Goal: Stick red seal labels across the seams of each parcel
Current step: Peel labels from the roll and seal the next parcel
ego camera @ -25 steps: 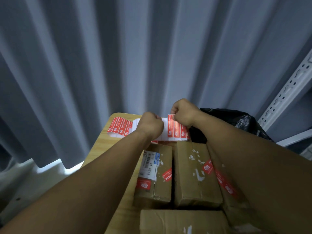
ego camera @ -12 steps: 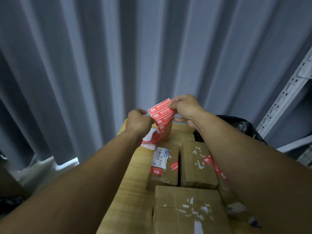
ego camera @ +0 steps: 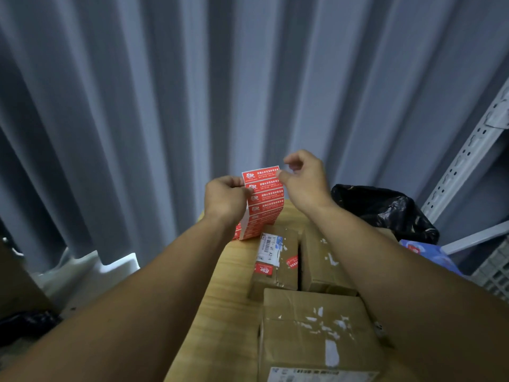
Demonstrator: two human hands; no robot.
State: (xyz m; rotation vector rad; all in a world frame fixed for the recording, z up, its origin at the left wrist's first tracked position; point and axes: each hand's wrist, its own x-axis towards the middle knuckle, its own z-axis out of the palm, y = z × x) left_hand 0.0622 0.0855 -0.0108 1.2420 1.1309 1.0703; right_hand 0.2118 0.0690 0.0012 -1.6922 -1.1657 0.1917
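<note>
Now, our label strip aloft.
Left hand grips it; right hand thumbs its corner, pinch unclear.

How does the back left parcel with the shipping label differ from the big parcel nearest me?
The back left parcel carries two red seal labels; the big near parcel shows none, only torn white scraps. The back left parcel is narrower than the big near parcel. Both are brown cardboard on the wooden table.
</note>
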